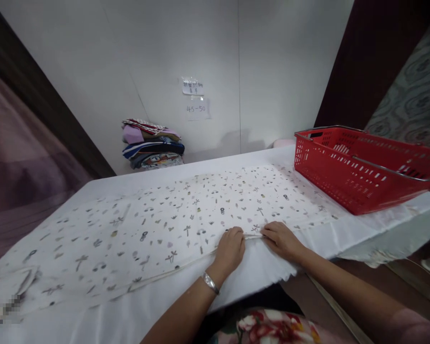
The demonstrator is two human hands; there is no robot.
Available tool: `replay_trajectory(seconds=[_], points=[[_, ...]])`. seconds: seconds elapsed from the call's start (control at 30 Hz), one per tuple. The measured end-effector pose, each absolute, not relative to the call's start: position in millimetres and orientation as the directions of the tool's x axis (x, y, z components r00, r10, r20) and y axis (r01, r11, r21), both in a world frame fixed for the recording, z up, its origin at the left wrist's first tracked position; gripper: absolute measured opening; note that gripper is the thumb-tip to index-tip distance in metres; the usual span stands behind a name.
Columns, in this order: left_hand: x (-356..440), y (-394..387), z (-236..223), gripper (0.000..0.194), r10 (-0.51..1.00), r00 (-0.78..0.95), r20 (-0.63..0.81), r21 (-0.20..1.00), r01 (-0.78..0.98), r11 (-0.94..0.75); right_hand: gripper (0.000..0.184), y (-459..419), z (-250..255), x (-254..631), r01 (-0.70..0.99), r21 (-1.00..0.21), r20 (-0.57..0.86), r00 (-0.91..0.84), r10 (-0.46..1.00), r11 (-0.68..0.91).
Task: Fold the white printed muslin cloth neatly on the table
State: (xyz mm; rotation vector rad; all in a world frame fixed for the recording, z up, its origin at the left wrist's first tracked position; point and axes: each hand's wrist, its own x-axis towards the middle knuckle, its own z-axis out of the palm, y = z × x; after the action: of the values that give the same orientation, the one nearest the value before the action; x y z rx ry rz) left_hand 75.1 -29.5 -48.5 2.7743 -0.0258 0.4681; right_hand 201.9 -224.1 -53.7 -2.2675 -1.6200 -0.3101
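A white cloth with small printed figures (172, 215) lies spread flat across the white-covered table (372, 227). My left hand (230, 249), with a silver bracelet on the wrist, rests on the cloth's near hem with its fingers curled around the edge. My right hand (281, 239) sits close beside it, fingers bent and pinching the same hem. The two hands almost touch at the middle of the near edge.
A red plastic shopping basket (361, 167) with metal handles stands on the table's right end. A stack of folded fabrics (151, 143) lies at the back against the white wall, under two paper notes (195, 98). A purple blanket (17, 181) hangs at the left.
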Motion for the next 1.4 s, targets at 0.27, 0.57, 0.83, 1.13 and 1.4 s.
replay_trajectory(seconds=[0.27, 0.57, 0.83, 1.13, 1.4], points=[[74.1, -33.2, -44.7, 0.014, 0.021, 0.971, 0.237, 0.273, -0.046, -0.961, 0.026, -214.0, -63.8, 207.1, 0.929, -0.053, 0.337, 0.362, 0.869, -0.366], [93.0, -40.4, -42.4, 0.031, -0.106, 0.979, 0.174, 0.033, -0.113, -0.993, 0.029, -216.6, -59.7, 210.5, 0.943, -0.074, 0.371, 0.328, 0.869, -0.324], [99.7, -35.8, -56.4, 0.039, -0.106, 0.965, 0.239, 0.012, -0.113, -0.994, 0.019, -256.8, -63.7, 244.4, 0.871, -0.066, 0.372, 0.475, 0.798, -0.487], [101.5, -32.3, -66.9, 0.044, -0.142, 0.912, 0.384, -0.001, -0.154, -0.988, 0.026, -347.5, -49.3, 301.9, 0.644, 0.068, 0.288, 0.719, 0.633, -0.762], [101.1, -33.9, -62.0, 0.046, -0.143, 0.929, 0.341, -0.009, -0.149, -0.989, 0.031, -397.8, -54.7, 328.9, 0.516, 0.074, 0.260, 0.816, 0.516, -0.854]])
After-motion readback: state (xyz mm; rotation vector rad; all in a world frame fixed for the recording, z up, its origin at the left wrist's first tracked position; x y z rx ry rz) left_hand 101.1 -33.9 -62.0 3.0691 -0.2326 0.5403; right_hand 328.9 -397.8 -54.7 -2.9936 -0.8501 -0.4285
